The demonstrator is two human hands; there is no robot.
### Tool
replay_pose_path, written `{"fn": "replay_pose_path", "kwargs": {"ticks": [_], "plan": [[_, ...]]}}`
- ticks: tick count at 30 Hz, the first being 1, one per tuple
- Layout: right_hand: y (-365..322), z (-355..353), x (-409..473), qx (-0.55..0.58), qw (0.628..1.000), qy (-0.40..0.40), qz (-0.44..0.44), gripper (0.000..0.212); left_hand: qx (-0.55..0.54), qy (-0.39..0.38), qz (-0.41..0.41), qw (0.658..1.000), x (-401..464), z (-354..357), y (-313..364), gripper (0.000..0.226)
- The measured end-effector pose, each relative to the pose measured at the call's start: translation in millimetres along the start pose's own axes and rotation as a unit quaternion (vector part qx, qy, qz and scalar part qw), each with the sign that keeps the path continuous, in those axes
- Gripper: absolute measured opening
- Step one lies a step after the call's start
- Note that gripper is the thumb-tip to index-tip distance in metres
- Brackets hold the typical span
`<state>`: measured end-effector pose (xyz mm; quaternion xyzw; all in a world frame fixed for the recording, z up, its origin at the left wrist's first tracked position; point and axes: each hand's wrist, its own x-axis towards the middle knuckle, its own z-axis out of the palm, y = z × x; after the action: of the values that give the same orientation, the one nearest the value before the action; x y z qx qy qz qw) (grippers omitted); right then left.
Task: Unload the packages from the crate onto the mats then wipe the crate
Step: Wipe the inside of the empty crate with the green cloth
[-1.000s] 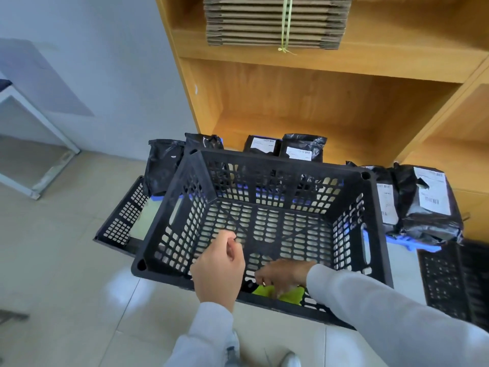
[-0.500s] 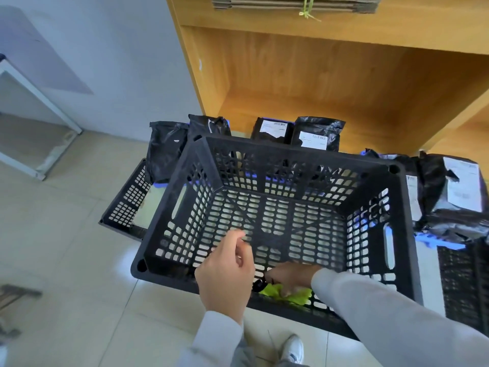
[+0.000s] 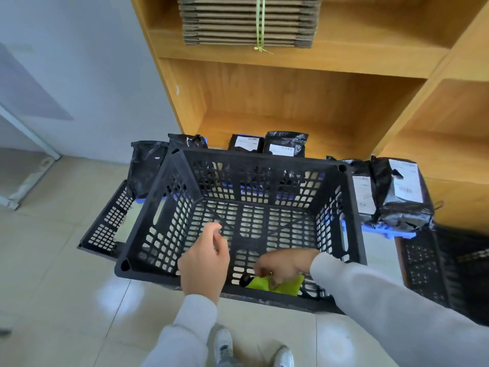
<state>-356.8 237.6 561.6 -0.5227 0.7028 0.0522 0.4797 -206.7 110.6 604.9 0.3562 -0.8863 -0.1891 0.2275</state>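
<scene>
From the head camera, the black slatted crate (image 3: 264, 197) sits tilted on the tiled floor (image 3: 53, 260) at the centre of the view, its open top facing the person, and no packages show inside it. A yellow-green cloth (image 3: 280, 284) lies against the inside of the crate's near wall, at about 5 o'clock from the crate's middle. The right hand (image 3: 285, 266) reaches into the crate from 4 o'clock and rests directly on the cloth; its grip is closed, the fingers (image 3: 264, 271) curled down and pinching the cloth's upper edge against the crate. The left hand (image 3: 203, 263) is at the near rim, at about 7 o'clock from the crate's middle and just left of the cloth without touching it; its grip is loosely curled, thumb and forefinger almost meeting, and holds nothing that can be seen, though whether the palm presses on the rim cannot be told. Black packages (image 3: 285, 147) with white labels stand in a row behind the crate at 12 o'clock, one more (image 3: 145, 165) at 10 o'clock, and a larger pair (image 3: 397, 194) at 2 o'clock on a blue mat (image 3: 386, 231). A wooden shelf (image 3: 304, 102) rises behind them, carrying a tied bundle of flat cardboard (image 3: 248, 19).
</scene>
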Motion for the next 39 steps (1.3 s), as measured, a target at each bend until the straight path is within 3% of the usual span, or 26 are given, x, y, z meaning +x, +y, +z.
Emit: {"fn": "replay_pose_path", "kwargs": {"ticks": [15,17,20,22,24,28,33,36,39], "plan": [[-6,-12,-81,0.135,0.982,0.126,-0.036,0.041,-0.030,-0.101,0.097,0.990,1,-6,2,0.014],[-8,-15,-88,0.149,0.978,0.142,-0.035,0.037,-0.109,-0.192,0.121,0.968,4,-4,8,0.015],[-8,-21,-96,0.166,0.970,0.178,-0.027,0.028,-0.195,-0.416,0.104,0.882,9,-6,28,0.030],[-6,-25,-102,0.177,0.964,0.197,-0.020,0.023,-0.182,-0.509,0.089,0.836,11,-5,43,0.047],[-3,-27,-108,0.202,0.955,0.218,-0.016,0.026,-0.152,-0.532,0.116,0.825,14,1,51,0.050],[8,-23,-114,0.240,0.930,0.277,0.004,0.019,-0.154,-0.535,0.114,0.823,23,19,61,0.027],[46,-12,-126,0.153,0.844,0.509,0.072,0.002,-0.094,-0.572,0.119,0.806,32,35,65,0.036],[72,0,-124,0.091,0.778,0.597,0.174,0.025,-0.041,-0.597,0.152,0.787,32,49,61,0.030],[80,7,-120,0.142,0.764,0.550,0.307,0.064,0.002,-0.626,0.194,0.755,30,63,59,0.028]]}}
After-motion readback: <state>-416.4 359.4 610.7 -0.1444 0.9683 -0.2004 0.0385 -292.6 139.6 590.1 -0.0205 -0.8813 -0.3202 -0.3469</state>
